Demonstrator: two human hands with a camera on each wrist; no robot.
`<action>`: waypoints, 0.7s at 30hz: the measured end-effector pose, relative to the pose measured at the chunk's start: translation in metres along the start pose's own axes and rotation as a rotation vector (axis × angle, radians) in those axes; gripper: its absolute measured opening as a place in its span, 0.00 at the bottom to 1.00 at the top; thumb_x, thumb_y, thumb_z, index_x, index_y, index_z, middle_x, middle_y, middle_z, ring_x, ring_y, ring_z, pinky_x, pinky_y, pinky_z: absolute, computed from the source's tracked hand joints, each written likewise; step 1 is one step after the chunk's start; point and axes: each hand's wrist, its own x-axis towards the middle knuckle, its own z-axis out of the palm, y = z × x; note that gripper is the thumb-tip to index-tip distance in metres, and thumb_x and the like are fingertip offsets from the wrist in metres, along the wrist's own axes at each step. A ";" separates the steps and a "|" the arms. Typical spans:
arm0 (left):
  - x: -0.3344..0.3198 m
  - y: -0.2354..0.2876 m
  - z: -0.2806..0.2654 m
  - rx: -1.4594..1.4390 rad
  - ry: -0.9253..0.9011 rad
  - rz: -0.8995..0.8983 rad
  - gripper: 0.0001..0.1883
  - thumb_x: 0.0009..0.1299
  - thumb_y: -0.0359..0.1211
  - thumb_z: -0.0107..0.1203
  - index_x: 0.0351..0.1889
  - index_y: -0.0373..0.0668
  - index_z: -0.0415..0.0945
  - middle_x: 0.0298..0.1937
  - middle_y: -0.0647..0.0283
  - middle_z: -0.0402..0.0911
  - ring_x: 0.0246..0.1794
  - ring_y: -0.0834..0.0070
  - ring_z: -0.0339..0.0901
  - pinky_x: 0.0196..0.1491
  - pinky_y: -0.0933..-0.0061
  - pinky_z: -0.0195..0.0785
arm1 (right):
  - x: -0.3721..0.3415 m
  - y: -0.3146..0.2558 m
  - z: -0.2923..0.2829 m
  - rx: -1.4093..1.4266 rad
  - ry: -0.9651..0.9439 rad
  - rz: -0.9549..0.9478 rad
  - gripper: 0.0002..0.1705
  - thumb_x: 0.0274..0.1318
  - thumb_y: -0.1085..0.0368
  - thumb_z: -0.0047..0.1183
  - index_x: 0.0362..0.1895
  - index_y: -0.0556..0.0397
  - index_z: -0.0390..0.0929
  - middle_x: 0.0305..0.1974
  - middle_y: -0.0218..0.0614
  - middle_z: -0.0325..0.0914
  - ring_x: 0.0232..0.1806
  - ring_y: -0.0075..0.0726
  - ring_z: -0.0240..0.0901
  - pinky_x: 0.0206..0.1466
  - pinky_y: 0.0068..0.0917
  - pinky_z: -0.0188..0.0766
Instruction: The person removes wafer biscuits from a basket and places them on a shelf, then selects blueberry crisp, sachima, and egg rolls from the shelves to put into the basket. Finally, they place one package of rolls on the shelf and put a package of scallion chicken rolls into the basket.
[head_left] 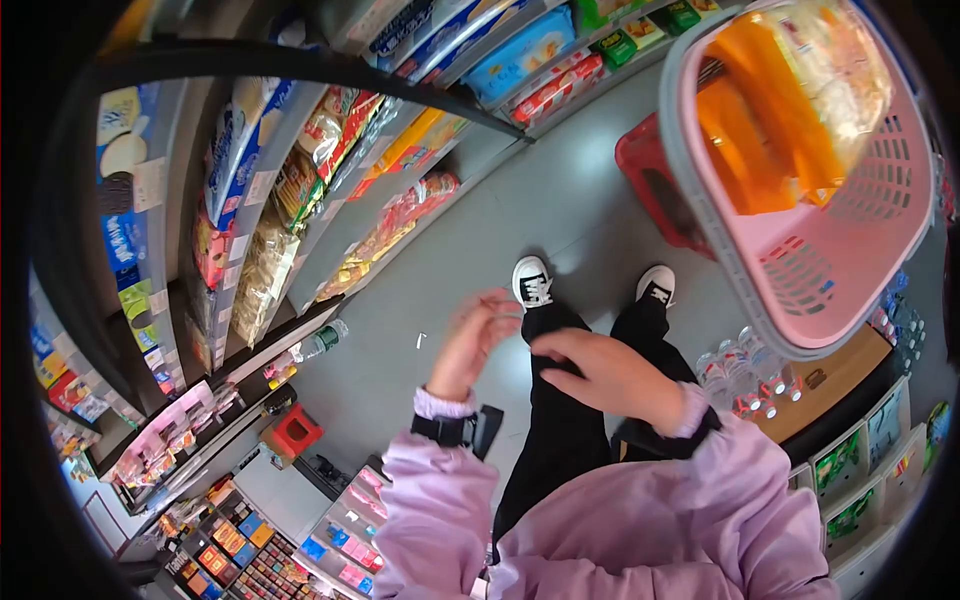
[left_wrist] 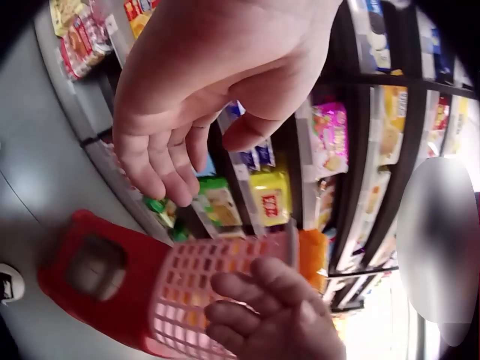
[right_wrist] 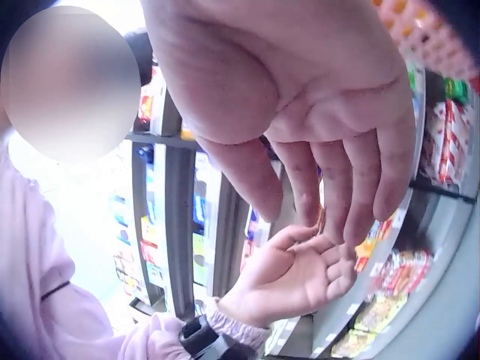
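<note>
My left hand (head_left: 472,342) and my right hand (head_left: 612,378) hover close to each other in front of my body in the head view. Neither holds anything; the fingers of both are relaxed and slightly bent. In the left wrist view the left hand (left_wrist: 217,90) hangs palm down, with the right hand (left_wrist: 274,311) below it. A pink basket (head_left: 850,265) with a grey rim is to the right of my hands. Inside it lie orange packages (head_left: 755,120) and a clear-and-white bag (head_left: 835,75). A red stool (head_left: 645,170) shows beneath the basket.
Shelves of packaged snacks (head_left: 400,140) run along the left and far side. Water bottles (head_left: 740,370) stand by a wooden top (head_left: 845,380) at the right. Another red stool (head_left: 292,432) is at the lower left. Grey floor (head_left: 400,290) lies around my shoes (head_left: 532,282).
</note>
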 end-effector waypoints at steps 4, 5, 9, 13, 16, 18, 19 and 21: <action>0.046 0.007 -0.107 0.103 0.165 0.020 0.17 0.67 0.35 0.42 0.52 0.36 0.63 0.46 0.53 0.72 0.40 0.66 0.74 0.43 0.70 0.69 | 0.075 0.038 0.065 -0.168 0.122 -0.012 0.21 0.47 0.67 0.51 0.48 0.58 0.67 0.41 0.46 0.72 0.42 0.47 0.70 0.46 0.36 0.66; 0.055 0.013 -0.133 0.036 0.180 0.005 0.18 0.67 0.36 0.42 0.52 0.36 0.62 0.47 0.53 0.72 0.41 0.66 0.74 0.43 0.70 0.69 | 0.088 0.043 0.076 -0.172 0.114 0.064 0.22 0.47 0.68 0.51 0.49 0.58 0.66 0.42 0.46 0.71 0.42 0.48 0.70 0.47 0.37 0.66; 0.083 0.042 -0.204 -0.020 0.346 0.054 0.20 0.65 0.34 0.43 0.54 0.35 0.59 0.46 0.52 0.72 0.42 0.62 0.74 0.40 0.70 0.69 | 0.143 0.055 0.108 -0.180 0.200 0.184 0.25 0.45 0.70 0.50 0.52 0.59 0.63 0.45 0.47 0.69 0.46 0.50 0.68 0.49 0.36 0.65; 0.117 0.068 -0.260 0.310 0.508 0.171 0.28 0.64 0.35 0.46 0.60 0.34 0.51 0.48 0.52 0.70 0.47 0.64 0.71 0.41 0.70 0.67 | 0.223 0.065 0.142 -0.258 0.297 0.136 0.28 0.42 0.72 0.49 0.53 0.60 0.62 0.51 0.47 0.64 0.50 0.50 0.65 0.51 0.35 0.65; 0.148 0.085 -0.313 0.602 0.520 0.336 0.34 0.62 0.34 0.50 0.63 0.34 0.47 0.51 0.52 0.69 0.48 0.67 0.70 0.42 0.69 0.67 | 0.280 0.077 0.157 -0.553 0.469 -0.104 0.29 0.40 0.72 0.48 0.53 0.59 0.62 0.54 0.44 0.62 0.55 0.46 0.61 0.53 0.33 0.64; 0.168 0.100 -0.331 0.671 0.555 0.391 0.35 0.61 0.35 0.54 0.63 0.34 0.49 0.53 0.53 0.68 0.49 0.68 0.68 0.46 0.71 0.65 | 0.315 0.086 0.163 -0.686 0.585 -0.270 0.28 0.40 0.72 0.48 0.52 0.58 0.63 0.55 0.42 0.61 0.57 0.44 0.59 0.55 0.33 0.64; 0.171 0.109 -0.324 0.709 0.578 0.410 0.35 0.61 0.36 0.55 0.62 0.34 0.50 0.53 0.53 0.68 0.49 0.68 0.68 0.46 0.71 0.65 | 0.328 0.087 0.165 -0.694 0.575 -0.286 0.28 0.40 0.72 0.48 0.52 0.57 0.63 0.55 0.42 0.61 0.57 0.43 0.59 0.55 0.33 0.64; 0.193 0.117 -0.341 0.854 0.616 0.592 0.27 0.63 0.38 0.55 0.57 0.34 0.62 0.52 0.54 0.71 0.49 0.68 0.68 0.48 0.74 0.63 | 0.351 0.087 0.168 -0.713 0.550 -0.326 0.27 0.40 0.71 0.48 0.51 0.57 0.64 0.56 0.41 0.61 0.58 0.41 0.58 0.56 0.33 0.64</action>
